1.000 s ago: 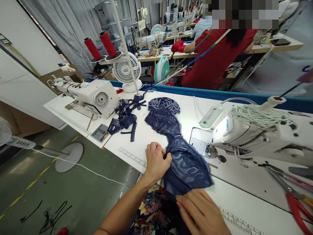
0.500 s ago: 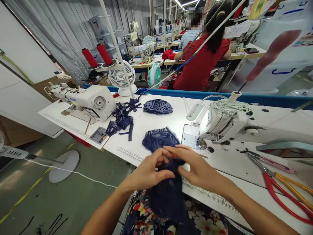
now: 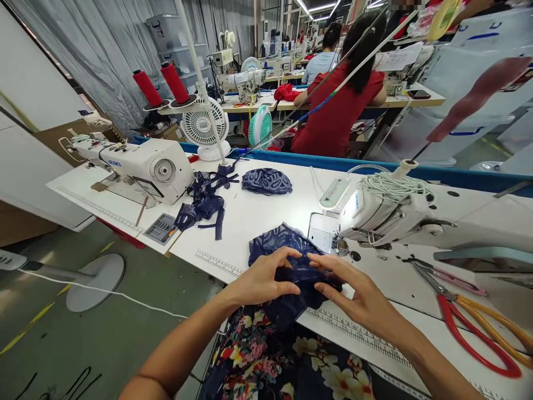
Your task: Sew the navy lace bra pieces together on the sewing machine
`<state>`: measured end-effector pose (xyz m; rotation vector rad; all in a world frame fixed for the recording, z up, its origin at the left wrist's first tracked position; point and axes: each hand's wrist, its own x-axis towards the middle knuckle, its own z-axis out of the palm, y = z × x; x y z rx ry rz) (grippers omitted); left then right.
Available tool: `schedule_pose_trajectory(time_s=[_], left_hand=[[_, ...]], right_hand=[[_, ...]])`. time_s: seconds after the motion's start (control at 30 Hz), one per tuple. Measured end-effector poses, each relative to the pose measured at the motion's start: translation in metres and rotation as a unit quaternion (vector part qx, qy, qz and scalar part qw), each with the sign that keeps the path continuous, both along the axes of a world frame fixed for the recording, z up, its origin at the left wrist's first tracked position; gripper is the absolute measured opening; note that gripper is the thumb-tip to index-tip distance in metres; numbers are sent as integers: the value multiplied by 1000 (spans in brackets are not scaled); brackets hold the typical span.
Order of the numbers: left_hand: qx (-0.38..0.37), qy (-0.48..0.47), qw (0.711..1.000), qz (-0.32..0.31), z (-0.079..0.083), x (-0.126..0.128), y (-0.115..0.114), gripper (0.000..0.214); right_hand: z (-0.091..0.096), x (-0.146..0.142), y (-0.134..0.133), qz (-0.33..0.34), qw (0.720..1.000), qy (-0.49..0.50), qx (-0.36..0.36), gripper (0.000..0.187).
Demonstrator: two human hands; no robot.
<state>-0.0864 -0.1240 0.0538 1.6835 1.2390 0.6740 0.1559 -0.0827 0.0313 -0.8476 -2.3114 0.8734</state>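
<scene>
White table (image 3: 241, 219), navy fabric (image 3: 272, 243) (lace, perhaps)

The cloth (image 3: 283, 239) lies at the front of the table (image 3: 239, 222), behind and between the left hand (image 3: 268, 278) and right hand (image 3: 356, 289). A sewing machine (image 3: 375, 216) and scissors (image 3: 445, 294) are on its right. Straps (image 3: 204, 204) lie farther back, to its left.

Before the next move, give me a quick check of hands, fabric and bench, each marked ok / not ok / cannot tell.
1. Left hand on the navy lace fabric: ok.
2. Right hand on the same fabric: ok.
3. Fabric lying flat: not ok, bunched between the hands.
4. Second lace piece apart from it: ok.
5. Scissors apart from the fabric: ok, off to the right.
6. Needle position on the right-hand sewing machine: cannot tell, too small.
</scene>
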Motion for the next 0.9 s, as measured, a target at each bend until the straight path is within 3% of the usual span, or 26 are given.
schedule_pose_trajectory(time_s=[0.1, 0.2, 0.3, 0.37, 0.43, 0.53, 0.6, 0.7, 0.8, 0.87, 0.9], left_hand=[[31, 19, 999, -12, -2, 7, -1, 62], [173, 134, 973, 73, -12, 24, -12, 60], [280, 249, 914, 159, -28, 40, -22, 33], [290, 250, 910, 158, -35, 42, -23, 18], [253, 190, 939, 135, -36, 38, -19, 21], [138, 56, 984, 96, -27, 28, -8, 25], [67, -3, 994, 85, -20, 28, -1, 25], [-19, -53, 996, 74, -15, 37, 7, 17], [-84, -104, 988, 79, -18, 48, 11, 15], [-113, -126, 980, 103, -22, 52, 13, 14], [-125, -131, 977, 113, -23, 53, 14, 14]], right_hand=[[-1, -4, 0, 3, 999, 3, 32, 38], [-4, -10, -2, -20, 997, 27, 67, 30], [-5, -13, -4, -60, 994, 34, 83, 24], [-4, -9, -5, -67, 996, 24, 56, 24], [-2, -3, -4, -55, 998, 10, -9, 24], [-1, 7, -4, -47, 990, -5, -132, 28], [-1, 9, -6, -64, 982, -8, -179, 35], [-2, 9, -12, -86, 977, -10, -196, 40], [-3, 20, -20, -113, 984, -8, -136, 35], [-8, 45, -25, -191, 981, -40, -18, 33], [-13, 63, -27, -245, 965, -75, 52, 33]])
